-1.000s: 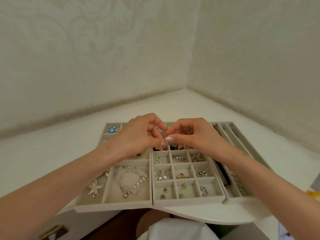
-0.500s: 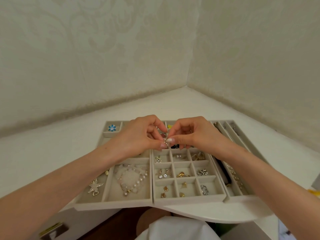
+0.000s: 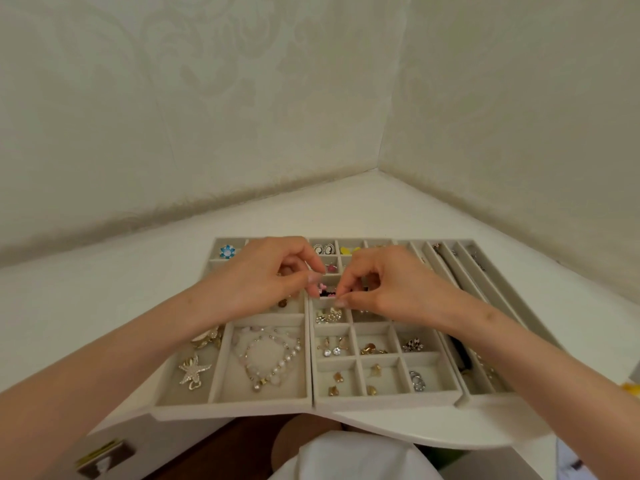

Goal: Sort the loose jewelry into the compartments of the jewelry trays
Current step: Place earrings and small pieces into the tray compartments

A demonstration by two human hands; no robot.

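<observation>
The scene is lit softly and evenly, with a faint greenish cast. Only weak shadows are cast along the foot of the walls (image 3: 242, 116) and under the forearms. No glare is seen. Straight lines are bowed towards the edges by the wide lens, and the lower corners are blurred.

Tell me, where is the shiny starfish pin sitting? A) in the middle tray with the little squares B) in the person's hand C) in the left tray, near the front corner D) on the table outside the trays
C: the starfish pin lies in the narrow front-left compartment of the left tray, just left of the pearl bracelet, with neither hand touching it.
</observation>
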